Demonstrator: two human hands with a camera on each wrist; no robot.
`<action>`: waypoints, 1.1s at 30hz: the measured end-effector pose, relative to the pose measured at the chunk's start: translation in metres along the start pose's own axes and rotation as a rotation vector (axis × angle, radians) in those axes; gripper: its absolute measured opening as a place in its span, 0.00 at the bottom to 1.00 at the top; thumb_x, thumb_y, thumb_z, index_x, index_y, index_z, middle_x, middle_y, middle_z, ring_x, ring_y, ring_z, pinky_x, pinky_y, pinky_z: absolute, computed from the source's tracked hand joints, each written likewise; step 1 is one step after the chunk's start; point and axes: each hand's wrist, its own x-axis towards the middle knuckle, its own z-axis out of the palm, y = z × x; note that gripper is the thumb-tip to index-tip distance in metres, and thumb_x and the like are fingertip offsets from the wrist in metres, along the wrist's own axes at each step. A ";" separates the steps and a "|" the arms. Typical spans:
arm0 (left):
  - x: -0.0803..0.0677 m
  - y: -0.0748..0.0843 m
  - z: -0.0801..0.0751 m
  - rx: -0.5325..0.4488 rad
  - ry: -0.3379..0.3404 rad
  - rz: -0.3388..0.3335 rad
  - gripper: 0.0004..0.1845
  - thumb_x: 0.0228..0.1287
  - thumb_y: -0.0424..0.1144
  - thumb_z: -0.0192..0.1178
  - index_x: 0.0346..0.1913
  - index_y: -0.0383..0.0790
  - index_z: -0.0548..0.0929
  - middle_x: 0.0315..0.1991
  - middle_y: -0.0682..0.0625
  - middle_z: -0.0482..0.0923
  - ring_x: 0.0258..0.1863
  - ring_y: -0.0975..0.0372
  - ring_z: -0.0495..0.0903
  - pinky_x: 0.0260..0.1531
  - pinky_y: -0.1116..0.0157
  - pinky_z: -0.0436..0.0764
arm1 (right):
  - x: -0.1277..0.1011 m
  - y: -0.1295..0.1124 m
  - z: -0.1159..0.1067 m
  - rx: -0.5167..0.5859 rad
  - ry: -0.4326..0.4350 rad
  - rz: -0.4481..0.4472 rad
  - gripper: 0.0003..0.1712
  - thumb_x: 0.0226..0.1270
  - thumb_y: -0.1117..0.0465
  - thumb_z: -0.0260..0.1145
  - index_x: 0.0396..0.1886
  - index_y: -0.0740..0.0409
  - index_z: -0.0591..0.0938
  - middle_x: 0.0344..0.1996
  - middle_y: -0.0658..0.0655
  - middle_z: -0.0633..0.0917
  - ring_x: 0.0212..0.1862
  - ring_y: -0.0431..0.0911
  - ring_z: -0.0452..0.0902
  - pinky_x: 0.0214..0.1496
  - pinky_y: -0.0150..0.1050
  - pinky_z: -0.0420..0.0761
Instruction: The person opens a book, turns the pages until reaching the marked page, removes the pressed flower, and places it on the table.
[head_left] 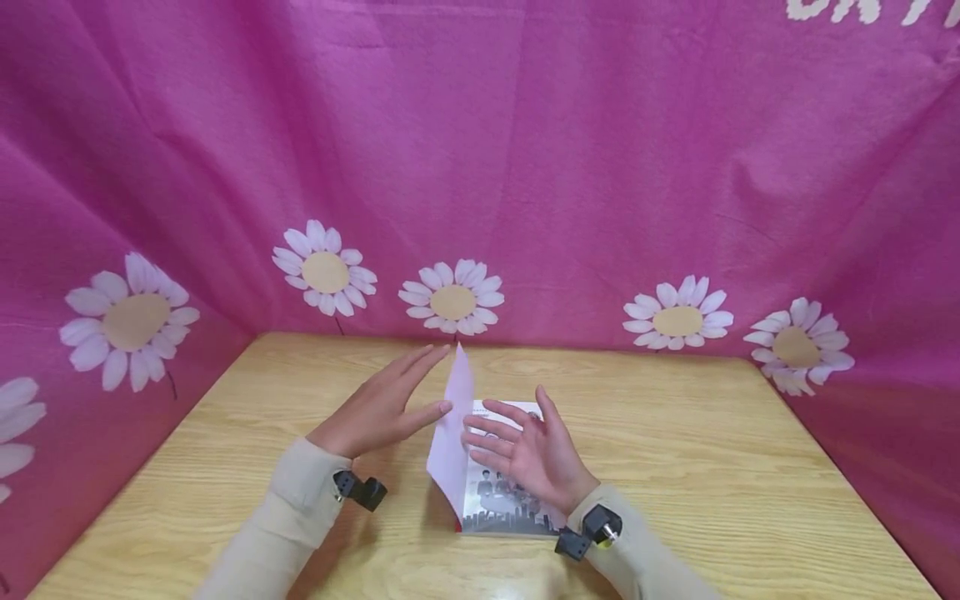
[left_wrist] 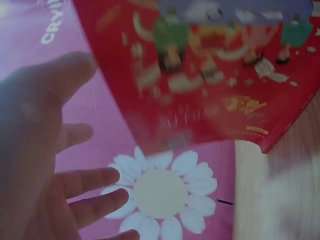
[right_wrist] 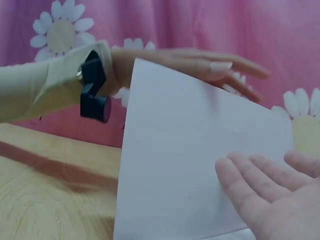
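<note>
A book lies on the wooden table, its front cover (head_left: 453,446) standing nearly upright from the spine. Below it the first page (head_left: 498,500) shows grey printed figures and a skyline. In the left wrist view the outside of the cover (left_wrist: 200,90) is red with drawn people; its inner side (right_wrist: 200,135) is plain white in the right wrist view. My left hand (head_left: 382,408) is on the cover's outer side, fingers extended, thumb by its upper edge; contact cannot be made out. Over the page, my right hand (head_left: 536,458) faces the cover's inner side with straight fingers, palm turned up.
The wooden table (head_left: 675,467) stretches out on both sides of the book. Behind it and at the sides hangs a pink cloth (head_left: 570,167) with printed white daisies. Small black cameras (head_left: 360,490) are strapped to both wrists over light sleeves.
</note>
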 end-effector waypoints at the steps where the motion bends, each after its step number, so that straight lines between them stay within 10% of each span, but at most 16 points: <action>1: 0.001 0.001 -0.001 0.012 0.009 0.029 0.41 0.63 0.63 0.57 0.76 0.59 0.53 0.75 0.53 0.54 0.72 0.56 0.57 0.65 0.47 0.65 | 0.002 0.002 0.001 0.000 0.006 0.007 0.53 0.68 0.27 0.41 0.75 0.64 0.46 0.71 0.71 0.60 0.71 0.63 0.57 0.71 0.54 0.60; 9: 0.009 -0.002 0.008 0.099 -0.059 0.191 0.42 0.58 0.57 0.65 0.73 0.47 0.63 0.70 0.45 0.64 0.68 0.50 0.64 0.62 0.45 0.67 | 0.015 0.005 0.005 -0.059 0.054 0.070 0.56 0.65 0.26 0.46 0.76 0.63 0.47 0.69 0.70 0.64 0.68 0.62 0.64 0.68 0.54 0.64; 18: -0.007 -0.026 0.020 0.110 -0.219 0.079 0.44 0.57 0.64 0.62 0.73 0.46 0.63 0.71 0.43 0.62 0.70 0.49 0.60 0.65 0.43 0.61 | 0.017 -0.002 -0.002 -0.133 0.069 0.101 0.57 0.63 0.24 0.44 0.76 0.62 0.48 0.71 0.71 0.60 0.69 0.63 0.60 0.68 0.54 0.65; 33: -0.033 -0.052 0.048 0.046 -0.214 -0.091 0.48 0.53 0.72 0.58 0.73 0.50 0.63 0.73 0.47 0.58 0.73 0.52 0.56 0.67 0.45 0.58 | -0.009 -0.035 -0.042 -0.489 0.232 0.012 0.50 0.74 0.32 0.31 0.72 0.73 0.53 0.67 0.77 0.62 0.67 0.65 0.64 0.65 0.51 0.69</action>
